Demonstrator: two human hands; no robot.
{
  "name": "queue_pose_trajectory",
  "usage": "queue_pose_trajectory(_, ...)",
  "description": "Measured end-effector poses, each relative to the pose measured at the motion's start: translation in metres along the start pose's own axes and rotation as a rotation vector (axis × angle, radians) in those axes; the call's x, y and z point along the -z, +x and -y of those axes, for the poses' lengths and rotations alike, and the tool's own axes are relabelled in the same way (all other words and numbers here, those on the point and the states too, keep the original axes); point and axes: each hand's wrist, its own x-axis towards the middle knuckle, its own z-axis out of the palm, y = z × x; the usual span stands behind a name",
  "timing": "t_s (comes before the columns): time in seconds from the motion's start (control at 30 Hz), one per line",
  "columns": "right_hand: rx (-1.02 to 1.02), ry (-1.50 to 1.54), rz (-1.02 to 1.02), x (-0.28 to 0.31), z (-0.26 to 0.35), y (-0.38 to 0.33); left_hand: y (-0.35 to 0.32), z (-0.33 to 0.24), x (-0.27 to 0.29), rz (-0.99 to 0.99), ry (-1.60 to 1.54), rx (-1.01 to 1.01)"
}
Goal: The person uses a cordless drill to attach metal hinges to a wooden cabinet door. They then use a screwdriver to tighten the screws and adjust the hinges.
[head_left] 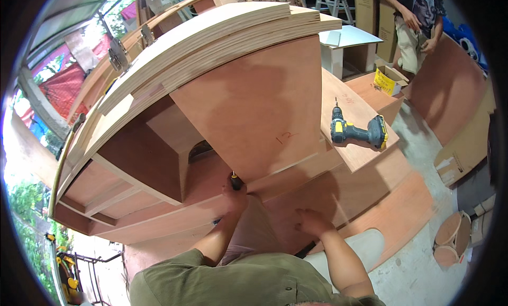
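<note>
My left hand is wrapped round a screwdriver with a black and yellow handle. The tool stands upright, its shaft up against the lower left corner of a plywood door panel with pencil marks. That panel covers the right part of a curved wooden cabinet, leaving the left compartments exposed. Lower and to the right, my right hand hovers over the plywood by my leg, its fingers loosely curled and apart, with nothing visible in them.
A cordless drill lies on a plywood board at the right. Behind it are a yellow carton and a white-topped table. Another person stands at the far right. Metal hinges sit along the cabinet's far left edge.
</note>
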Motion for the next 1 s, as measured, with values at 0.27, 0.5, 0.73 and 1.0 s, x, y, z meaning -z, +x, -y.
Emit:
queue_pose_trajectory(0.27,0.06,-0.022,-0.035,-0.039,-0.022,0.014,-0.01,-0.04,0.01,0.12,0.073,0.005)
queue_pose_trajectory(0.5,-0.004,0.021,-0.061,-0.028,0.021,0.021,-0.007,-0.04,0.03,0.186,0.039,-0.011)
queue_pose_trajectory(0.73,0.087,0.204,-0.276,-0.014,0.053,0.031,-0.004,-0.033,0.028,0.127,-0.036,-0.058)
queue_pose_trajectory(1.0,0.199,0.1,-0.872,0.057,0.114,0.031,-0.002,-0.006,0.015,0.23,-0.167,0.109)
